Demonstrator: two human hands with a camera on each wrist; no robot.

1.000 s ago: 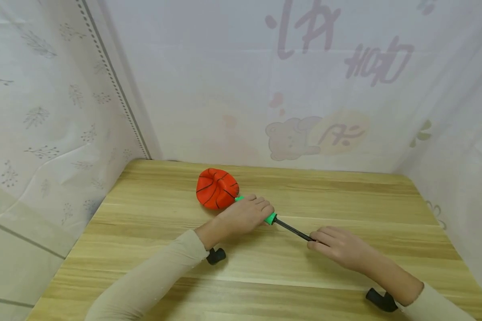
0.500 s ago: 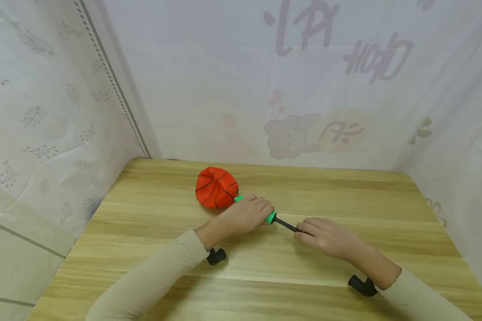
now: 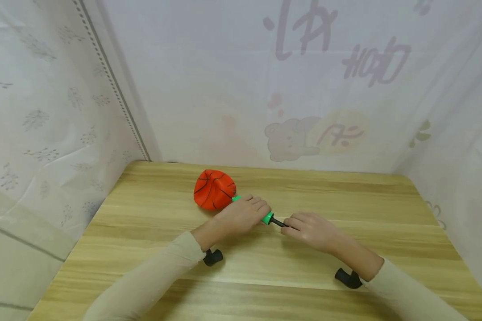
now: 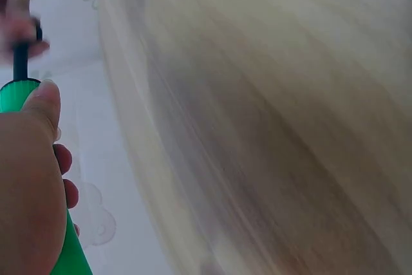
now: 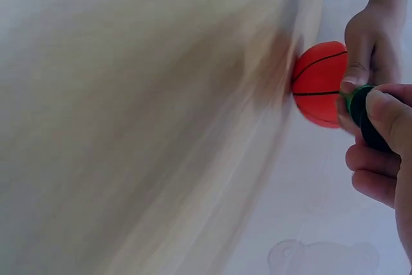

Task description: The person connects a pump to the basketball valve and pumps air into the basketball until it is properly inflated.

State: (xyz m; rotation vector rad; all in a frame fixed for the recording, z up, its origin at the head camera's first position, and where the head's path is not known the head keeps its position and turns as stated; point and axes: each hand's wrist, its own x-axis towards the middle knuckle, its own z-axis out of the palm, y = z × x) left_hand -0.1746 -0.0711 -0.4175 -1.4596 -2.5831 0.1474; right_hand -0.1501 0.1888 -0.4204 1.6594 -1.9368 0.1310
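A dented red ball with black basketball lines (image 3: 213, 191) lies on the wooden table, against the nozzle end of a green hand pump (image 3: 268, 218). My left hand (image 3: 241, 216) wraps round the pump's green barrel, thumb along it in the left wrist view. The black handle (image 5: 374, 132) at the rod's end is in the grip of my right hand (image 3: 314, 232). A short length of black rod (image 3: 278, 222) shows between the two hands. My left hand hides most of the barrel in the head view.
The wooden table (image 3: 345, 200) has a printed white sheet (image 3: 209, 89) hanging behind it and at both sides. A black wrist-worn piece sits under each forearm, a left one (image 3: 213, 257) and a right one (image 3: 348, 278).
My right hand has moved left toward my left hand, pushing the pump's rod in, so less rod shows. My left hand and the ball have barely shifted.
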